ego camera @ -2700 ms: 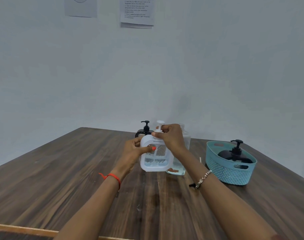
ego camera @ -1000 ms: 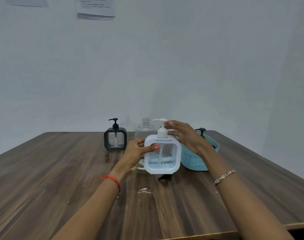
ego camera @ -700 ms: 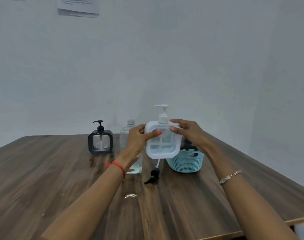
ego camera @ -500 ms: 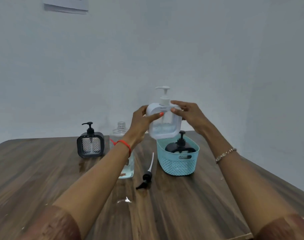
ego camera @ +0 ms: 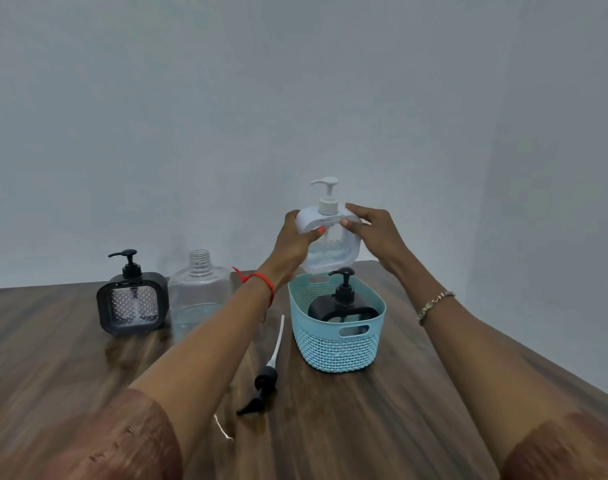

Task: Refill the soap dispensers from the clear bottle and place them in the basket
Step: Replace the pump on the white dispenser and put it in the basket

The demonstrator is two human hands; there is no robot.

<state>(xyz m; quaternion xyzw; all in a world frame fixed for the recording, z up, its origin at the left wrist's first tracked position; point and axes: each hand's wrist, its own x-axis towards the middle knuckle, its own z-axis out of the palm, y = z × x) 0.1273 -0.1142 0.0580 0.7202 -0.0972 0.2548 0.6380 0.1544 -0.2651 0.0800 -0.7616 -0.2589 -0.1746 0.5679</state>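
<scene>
Both arms reach forward over the table [ego camera: 399, 431], forearms rising toward the far edge, with the hands raised level with each other. The left hand [ego camera: 295, 242] grips the left upper corner of the white soap dispenser [ego camera: 333, 252], thumb across its front face and fingers curled behind. The right hand [ego camera: 375, 233] holds the right upper corner, thumb on the front rim and fingers wrapped over the shoulder. Held this way, the dispenser hangs upright in the air directly above the far end of the teal basket [ego camera: 333, 344], its lower edge just over the rim and apart from it. The basket is a woven-pattern plastic tub with a slot handle, and a black soap dispenser [ego camera: 340, 306] stands inside, its pump poking above the rim. The white dispenser is a rounded square frame with a clear window showing a low level of pale bluish liquid, and a white pump [ego camera: 325, 195] is fitted on top, nozzle pointing left. To the left stands the clear bottle [ego camera: 200, 296], uncapped with its threaded neck bare and a little bluish liquid at the bottom. Just beside it, further left, sits a second black dispenser [ego camera: 133, 304] with a dimpled clear window. A loose black pump head with a white tube [ego camera: 268, 374] lies flat between the left forearm and the basket. A red thread [ego camera: 261, 280] circles the left wrist, a bracelet [ego camera: 434, 304] the right.
</scene>
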